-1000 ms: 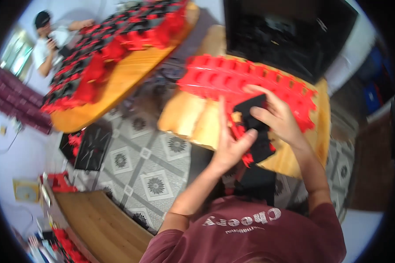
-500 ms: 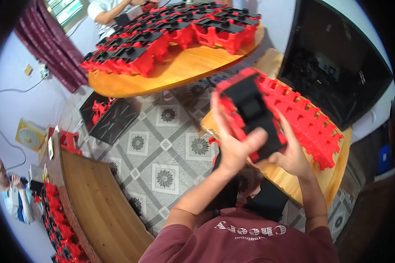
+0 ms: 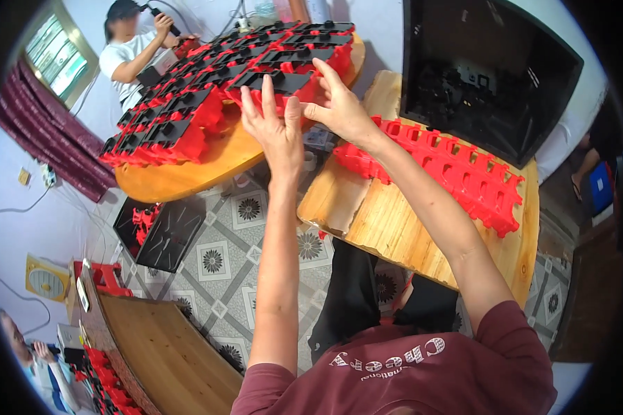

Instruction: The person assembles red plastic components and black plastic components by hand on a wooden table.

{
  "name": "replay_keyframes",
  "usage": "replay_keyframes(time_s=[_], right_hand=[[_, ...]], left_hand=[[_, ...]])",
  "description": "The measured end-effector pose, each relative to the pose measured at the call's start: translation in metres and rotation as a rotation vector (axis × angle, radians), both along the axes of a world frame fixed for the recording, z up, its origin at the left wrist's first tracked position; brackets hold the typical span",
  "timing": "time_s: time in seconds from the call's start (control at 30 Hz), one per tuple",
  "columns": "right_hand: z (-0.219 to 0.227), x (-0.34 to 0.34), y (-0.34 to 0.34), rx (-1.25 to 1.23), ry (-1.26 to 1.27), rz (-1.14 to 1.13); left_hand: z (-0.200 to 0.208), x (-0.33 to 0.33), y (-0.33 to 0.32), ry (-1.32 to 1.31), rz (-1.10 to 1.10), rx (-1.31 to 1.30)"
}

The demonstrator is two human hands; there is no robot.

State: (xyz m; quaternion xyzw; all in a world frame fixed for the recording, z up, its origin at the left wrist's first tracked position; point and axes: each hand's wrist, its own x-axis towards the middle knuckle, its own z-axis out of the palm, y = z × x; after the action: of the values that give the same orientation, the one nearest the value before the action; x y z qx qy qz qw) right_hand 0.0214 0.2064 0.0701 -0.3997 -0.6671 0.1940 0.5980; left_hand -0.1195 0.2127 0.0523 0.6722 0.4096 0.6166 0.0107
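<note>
Both my arms reach out to the oval wooden table [image 3: 166,181]. A red plastic housing with a black top [image 3: 278,81] sits at the near right end of the rows of like parts there. My left hand [image 3: 278,135] is at its near side, fingers stretched and spread, the fingertips overlapping the black top. At its right end is my right hand [image 3: 342,114], index finger and thumb extended apart against the red side; its other fingers are partly hidden. Neither hand is wrapped round the housing.
On the wooden bench [image 3: 387,221] to my right lies a row of red plastic housings [image 3: 450,169]. A large black screen [image 3: 484,76] stands behind it. Below the table is a black bin [image 3: 166,238]. A co-worker [image 3: 128,62] holds a dark tool across the table; another person [image 3: 38,356] works at far left.
Both hands have moved forward and left from over the bench to the oval table. The red and black housing that they held is now at the end of the rows. My view has shifted.
</note>
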Motion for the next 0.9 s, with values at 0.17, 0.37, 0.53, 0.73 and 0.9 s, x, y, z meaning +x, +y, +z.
replay_keyframes(time_s=[0.17, 0.37, 0.53, 0.73, 0.9], right_hand=[[-0.025, 0.034, -0.051, -0.190, 0.258, 0.109], [-0.045, 0.106, -0.158, 0.015, -0.134, -0.389], [-0.038, 0.240, -0.255, 0.000, -0.357, -1.160], [-0.104, 0.271, -0.321, -0.504, -0.104, -1.105], [-0.127, 0.277, -0.330, -0.463, 0.235, -0.826]], left_hand=[[-0.004, 0.012, 0.012, 0.161, 0.179, 0.142], [0.000, 0.003, 0.041, 0.320, 0.394, 0.331], [0.011, 0.027, 0.028, 0.323, 0.563, 0.118], [-0.030, 0.189, -0.102, 0.200, -0.556, 0.185], [-0.097, 0.246, -0.142, 0.817, -0.661, 0.187]])
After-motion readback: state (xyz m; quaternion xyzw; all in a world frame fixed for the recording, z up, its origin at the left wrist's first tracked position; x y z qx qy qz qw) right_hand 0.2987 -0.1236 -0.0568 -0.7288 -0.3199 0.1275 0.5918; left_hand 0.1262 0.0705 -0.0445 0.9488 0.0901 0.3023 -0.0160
